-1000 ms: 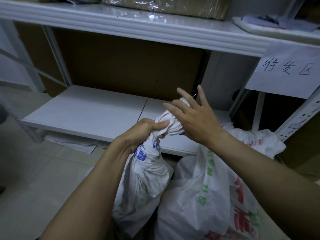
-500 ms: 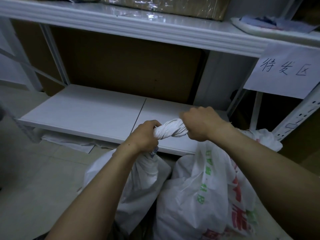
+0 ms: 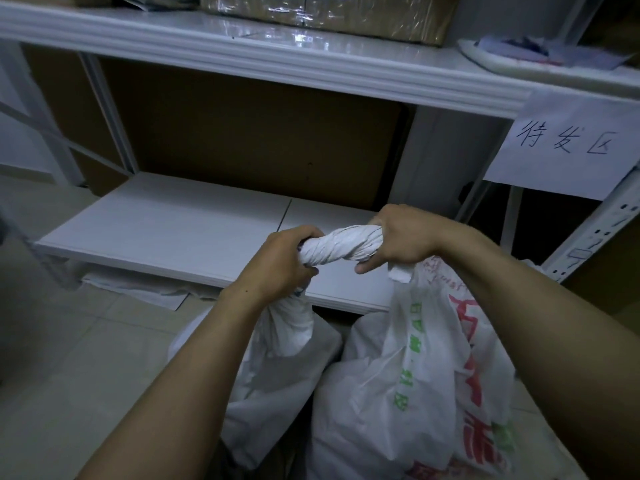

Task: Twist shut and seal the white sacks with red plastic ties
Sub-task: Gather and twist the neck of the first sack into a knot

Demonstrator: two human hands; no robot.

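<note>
Left fingers (image 3: pixel 306 263): curled tight round the lower end of the twisted neck, pressed together in a fist, knuckles up.
Right fingers (image 3: pixel 377 252): wrapped round the other end of the twisted neck, closed firmly, thumb tip showing underneath.
Left hand (image 3: pixel 277 265): sits just left of the twisted neck, forearm running down toward the lower left.
Right hand (image 3: pixel 405 237): sits just right of the twisted neck, forearm running down toward the lower right.
Twisted neck (image 3: pixel 341 249): a rope of white sack cloth wound in spiral folds, stretched nearly level between the two hands, held in front of the lower shelf's front edge.
White sack (image 3: pixel 287 358): hangs down from the left hand, body bulging below the twisted neck, resting low by the floor.
Second sack (image 3: pixel 398 393): stands just right of the white sack, touching it, white with green and red printing, its top loose below the right hand.
Lower shelf (image 3: pixel 166 230): white board behind the twisted neck, bare on its visible surface.
Upper shelf (image 3: pixel 242 57): white, well above the twisted neck, carrying a wrapped carton (image 3: pixel 329 12).
Paper sign (image 3: pixel 568 147): hangs from the upper shelf, up and right of the twisted neck, with handwritten characters.
Floor (image 3: pixel 86 358): pale tiles, left of the white sack.
</note>
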